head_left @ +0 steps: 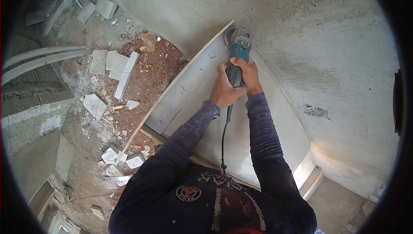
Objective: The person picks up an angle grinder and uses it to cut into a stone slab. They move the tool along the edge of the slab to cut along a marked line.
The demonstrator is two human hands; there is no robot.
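A teal and black angle grinder [241,50] is held in both of my hands. My left hand [223,90] wraps the lower part of its dark body from the left. From the right, my right hand [248,74] grips the body just below the teal housing, thumb lying across it. The disc [229,36] shows at the upper left of the tool's head, close to the far corner of a pale panel [202,72] and the plastered wall [301,40]. A black power cord [223,141] runs from the grinder back toward my chest.
Left and below, reddish rubble [146,72] covers the floor, with pale block pieces [127,75] and a trowel [127,105]. A thin raised edge [189,64] borders the panel on the left. A wooden frame piece [313,183] stands at lower right.
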